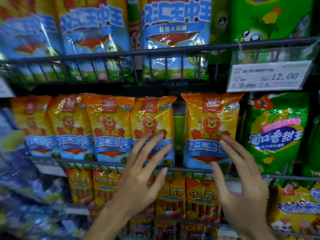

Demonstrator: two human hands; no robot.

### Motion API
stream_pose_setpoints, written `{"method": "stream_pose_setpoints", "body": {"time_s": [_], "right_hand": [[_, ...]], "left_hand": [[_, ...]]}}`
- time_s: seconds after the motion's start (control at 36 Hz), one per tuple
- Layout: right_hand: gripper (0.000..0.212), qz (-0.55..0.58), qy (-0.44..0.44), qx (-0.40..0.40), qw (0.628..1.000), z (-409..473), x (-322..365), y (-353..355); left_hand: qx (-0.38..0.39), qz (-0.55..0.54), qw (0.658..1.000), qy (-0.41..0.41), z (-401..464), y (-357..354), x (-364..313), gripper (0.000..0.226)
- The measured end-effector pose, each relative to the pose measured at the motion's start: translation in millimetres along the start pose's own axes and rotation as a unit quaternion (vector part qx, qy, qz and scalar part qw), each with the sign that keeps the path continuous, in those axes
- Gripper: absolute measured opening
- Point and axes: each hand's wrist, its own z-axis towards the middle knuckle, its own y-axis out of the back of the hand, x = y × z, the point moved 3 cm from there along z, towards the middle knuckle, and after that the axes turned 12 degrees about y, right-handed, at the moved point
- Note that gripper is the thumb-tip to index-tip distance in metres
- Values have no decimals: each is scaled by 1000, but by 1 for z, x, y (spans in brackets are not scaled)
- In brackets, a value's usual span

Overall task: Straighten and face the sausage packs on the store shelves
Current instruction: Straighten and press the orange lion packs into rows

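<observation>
Orange-and-blue sausage packs with a lion picture stand upright in a row on the middle wire shelf (pixel 103 164). My left hand (pixel 142 172) is spread with straight fingers in front of one pack (pixel 152 118). Straight-fingered too, my right hand (pixel 240 177) is raised before the rightmost pack (pixel 210 122). A narrow gap (pixel 179 132) showing a green pack behind separates these two packs. I cannot tell whether the fingertips touch the packs.
Larger blue sausage packs (pixel 174 37) fill the upper wire shelf. Green corn-sausage bags (pixel 275 135) stand at the right. A price tag (pixel 270 76) reading 12.00 hangs from the upper rail. Smaller orange sausage packs (pixel 200 194) fill the shelf below.
</observation>
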Motion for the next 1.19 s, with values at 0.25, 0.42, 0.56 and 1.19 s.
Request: {"method": "stream_pose_setpoints", "body": {"time_s": [0.25, 0.42, 0.56, 1.19], "right_hand": [[73, 26, -99, 203, 974, 13, 48, -56], [77, -49, -164, 234, 957, 27, 61, -88], [71, -69, -172, 152, 971, 29, 51, -99], [61, -21, -168, 101, 980, 51, 39, -84]], "left_hand": [[-3, 98, 994, -42, -1, 26, 52, 58], [23, 95, 993, -70, 2, 29, 62, 59], [52, 132, 987, -73, 4, 29, 67, 65], [37, 127, 988, -81, 18, 31, 61, 69]]}}
